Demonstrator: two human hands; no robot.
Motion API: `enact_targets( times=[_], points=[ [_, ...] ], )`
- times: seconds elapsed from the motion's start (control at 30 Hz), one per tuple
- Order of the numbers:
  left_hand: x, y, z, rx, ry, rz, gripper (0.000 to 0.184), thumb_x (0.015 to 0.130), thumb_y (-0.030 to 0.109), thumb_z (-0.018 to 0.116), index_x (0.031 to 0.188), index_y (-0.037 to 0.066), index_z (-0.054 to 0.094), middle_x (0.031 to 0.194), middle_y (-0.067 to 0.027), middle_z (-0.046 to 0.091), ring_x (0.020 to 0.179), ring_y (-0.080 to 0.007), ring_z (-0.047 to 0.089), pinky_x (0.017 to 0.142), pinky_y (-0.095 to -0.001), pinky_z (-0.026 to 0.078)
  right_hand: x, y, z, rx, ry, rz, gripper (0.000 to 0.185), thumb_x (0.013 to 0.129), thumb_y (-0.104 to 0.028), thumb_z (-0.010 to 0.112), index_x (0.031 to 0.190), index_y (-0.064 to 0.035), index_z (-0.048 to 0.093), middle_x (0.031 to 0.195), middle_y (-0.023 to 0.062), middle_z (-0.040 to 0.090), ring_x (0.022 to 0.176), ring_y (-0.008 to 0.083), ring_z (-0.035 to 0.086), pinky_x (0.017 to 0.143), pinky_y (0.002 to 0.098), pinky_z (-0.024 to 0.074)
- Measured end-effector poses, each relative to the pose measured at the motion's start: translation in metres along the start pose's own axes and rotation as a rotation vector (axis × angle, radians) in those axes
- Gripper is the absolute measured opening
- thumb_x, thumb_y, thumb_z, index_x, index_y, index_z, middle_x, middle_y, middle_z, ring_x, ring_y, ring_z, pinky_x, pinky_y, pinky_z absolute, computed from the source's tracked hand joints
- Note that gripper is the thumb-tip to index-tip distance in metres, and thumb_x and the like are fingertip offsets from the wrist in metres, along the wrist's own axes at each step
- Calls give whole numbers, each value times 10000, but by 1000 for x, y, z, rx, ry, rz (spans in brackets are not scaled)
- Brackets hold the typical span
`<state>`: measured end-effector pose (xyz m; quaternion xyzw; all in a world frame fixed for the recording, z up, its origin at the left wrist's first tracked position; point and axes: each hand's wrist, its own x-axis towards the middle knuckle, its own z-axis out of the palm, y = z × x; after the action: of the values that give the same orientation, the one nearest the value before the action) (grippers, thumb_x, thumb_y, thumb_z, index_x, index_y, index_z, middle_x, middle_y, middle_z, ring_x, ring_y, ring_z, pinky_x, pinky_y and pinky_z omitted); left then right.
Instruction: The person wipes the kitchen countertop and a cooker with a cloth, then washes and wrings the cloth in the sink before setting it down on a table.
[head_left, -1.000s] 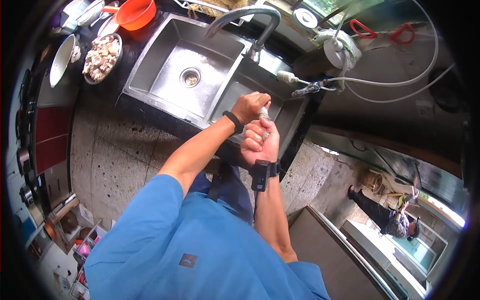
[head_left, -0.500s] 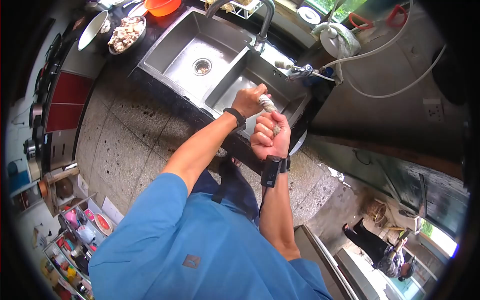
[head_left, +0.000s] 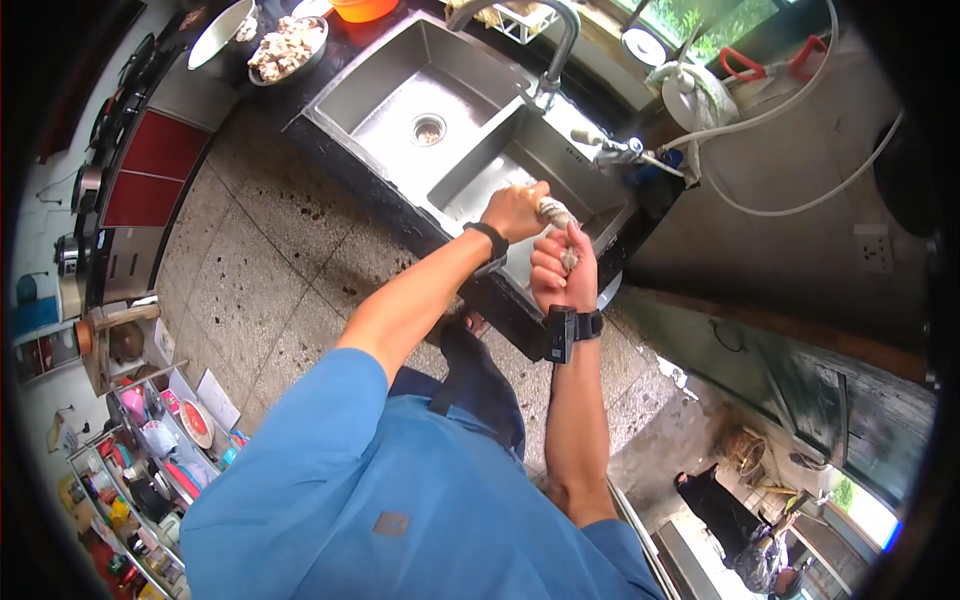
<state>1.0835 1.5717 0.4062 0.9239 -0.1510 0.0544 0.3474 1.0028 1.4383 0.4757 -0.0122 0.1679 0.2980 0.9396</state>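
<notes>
Above the right basin of a steel double sink (head_left: pixel 455 165), a twisted, pale, wet-looking cloth (head_left: pixel 555 212) is stretched between my two fists. My left hand (head_left: pixel 516 211) is wrapped round its upper end, with the back of the hand up. Lower down and to the right, my right hand (head_left: pixel 564 268) grips the other end, fingers curled and palm side up, and a bit of cloth sticks out of the fist. Both wrists wear black bands, the right one with a black box. The curved faucet (head_left: pixel 570 30) stands behind the sink.
A bowl of pale chopped pieces (head_left: pixel 288 50), a white bowl (head_left: pixel 222 34) and an orange basin (head_left: pixel 364 8) stand left of the sink. A white hose (head_left: pixel 790 100) hangs at the right. Shelves with goods (head_left: pixel 140 480) are lower left. Another person (head_left: pixel 725 515) is at the lower right.
The view has shifted, so the sink and bowls lie differently in the frame. Both hands keep hold of the cloth, which shows more tightly twisted between the fists than a second ago.
</notes>
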Motion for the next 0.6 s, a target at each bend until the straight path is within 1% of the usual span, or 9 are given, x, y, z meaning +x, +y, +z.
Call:
enact_targets(
  times=[0.03, 0.1, 0.13, 0.2, 0.23, 0.27, 0.33, 0.43, 0.6],
  points=[
    [-3, -1, -8, 27, -58, -43, 275, 796, 325, 638, 881, 70, 576, 756, -192, 664, 720, -391, 652, 652, -483, 523, -1, -3, -1, -157, 98, -19, 352, 956, -413, 537, 866, -73, 523, 701, -1, 479, 500, 74, 379, 361, 195, 285],
    [-17, -3, -36, -121, -56, -155, 281, 752, 272, 728, 895, 76, 586, 797, -179, 669, 774, -378, 660, 680, -448, 533, -8, -13, -12, -430, 225, -69, 512, 921, -578, 525, 1046, -87, 597, 821, 41, 609, 576, 103, 484, 425, 204, 347],
    [-28, -5, -51, -220, -12, -184, 302, 738, 258, 753, 914, 71, 594, 820, -187, 669, 789, -366, 666, 694, -434, 539, -11, -16, -17, -503, 227, -132, 456, 926, -575, 522, 1083, -150, 576, 861, 35, 595, 599, 114, 484, 466, 215, 374],
    [-58, -10, -77, -503, 120, -115, 397, 715, 213, 823, 995, 44, 597, 892, -106, 686, 788, -181, 667, 669, -348, 542, -13, -15, -30, -712, 392, -275, 512, 917, -516, 586, 1250, -139, 492, 1107, 66, 601, 756, 160, 606, 561, 239, 451],
    [-74, 8, -110, -844, -16, -310, 400, 729, 181, 815, 1030, 28, 601, 867, -76, 685, 753, -132, 643, 643, -319, 531, -14, -2, -21, -761, 506, -330, 536, 918, -466, 609, 1298, -119, 457, 1178, 94, 603, 802, 183, 633, 580, 261, 474],
    [-89, 4, -120, -560, -44, -463, 451, 710, 195, 815, 1072, 20, 610, 828, -88, 681, 708, -124, 638, 625, -311, 523, -13, 7, -22, -819, 471, -275, 543, 927, -441, 603, 1321, -102, 447, 1261, 113, 583, 836, 191, 645, 589, 268, 477],
    [-126, -30, -107, -349, 75, -303, 588, 611, 338, 826, 1061, 17, 628, 761, -152, 679, 641, -256, 661, 636, -377, 525, -3, 43, -24, -1001, 428, -143, 537, 946, -452, 564, 1322, -82, 462, 1307, 106, 572, 939, 202, 654, 639, 283, 492],
    [-192, -23, -138, -304, 173, -389, 635, 615, 495, 811, 1016, 36, 633, 950, -214, 616, 930, -376, 602, 808, -460, 474, 19, 103, -43, -1117, 324, 44, 521, 945, -511, 539, 1238, -80, 538, 1141, 50, 621, 936, 169, 632, 693, 290, 488],
    [-317, -33, -187, -382, 262, -471, 507, 806, 480, 695, 922, -2, 589, 761, -211, 634, 768, -391, 644, 662, -447, 489, 39, 205, -68, -1323, 110, 203, 280, 910, -258, 642, 1120, -88, 568, 896, -3, 611, 782, 122, 607, 618, 270, 473]
  ],
)
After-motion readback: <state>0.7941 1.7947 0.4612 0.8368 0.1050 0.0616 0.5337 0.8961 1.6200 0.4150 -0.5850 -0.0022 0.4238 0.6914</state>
